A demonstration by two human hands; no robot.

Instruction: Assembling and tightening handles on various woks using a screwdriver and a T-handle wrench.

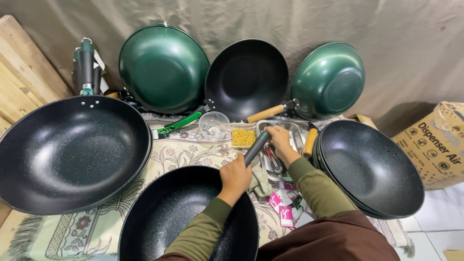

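Biggest risk I can see: the dark handle (256, 148) twists or slips off its seat on the black speckled wok (188, 217), since the pan just rests on a patterned cloth (96, 227) and could slide. Left hand (235, 177) is closed around the handle's lower end at the rim. Right hand (279, 137) pinches the far tip, over the metal tray (295, 133).
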